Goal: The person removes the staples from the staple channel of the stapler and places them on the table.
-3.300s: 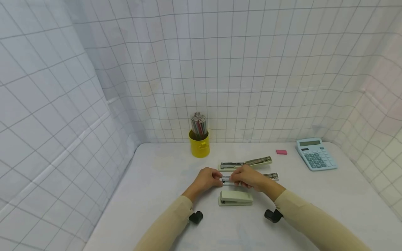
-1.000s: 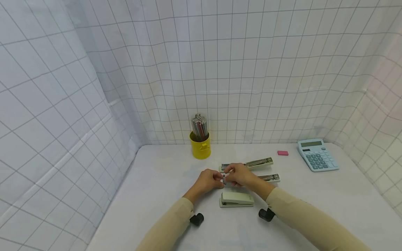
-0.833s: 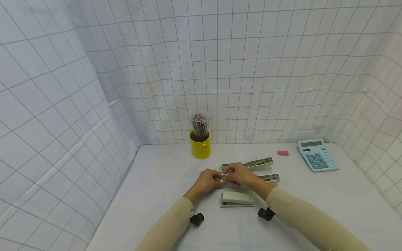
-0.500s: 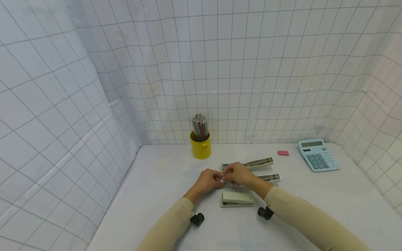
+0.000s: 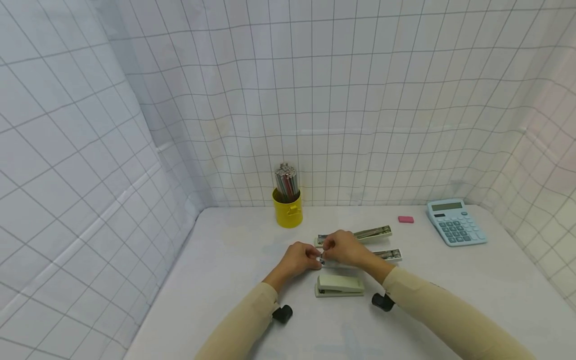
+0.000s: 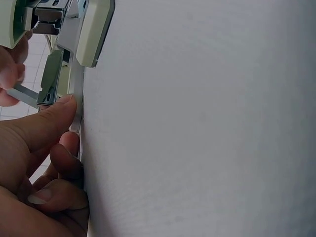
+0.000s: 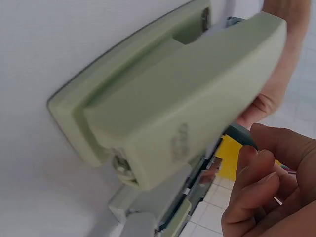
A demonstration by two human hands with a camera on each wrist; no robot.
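Observation:
My left hand (image 5: 296,259) grips the left end of the middle stapler (image 5: 390,255), whose top is swung open to the right. The left thumb presses the base's end in the left wrist view. My right hand (image 5: 344,248) is over that stapler's magazine and covers its middle. Between the right fingertips, a thin grey strip like a row of staples (image 6: 23,95) is pinched, slanting to the magazine end (image 6: 47,98). Behind lies another opened stapler (image 5: 373,233). In front, a pale green stapler (image 5: 340,284) sits closed, large in the right wrist view.
A yellow cup (image 5: 288,215) full of pencils (image 5: 286,181) stands at the back. A pink eraser (image 5: 406,219) and a light blue calculator (image 5: 456,223) lie back right. Gridded white cloth (image 5: 342,100) hangs behind the white table (image 5: 234,240).
Compared with 3.3 s ago, my right hand is farther left along the middle stapler. Over the last half second it has shifted slightly right. My left hand stays on the stapler's end.

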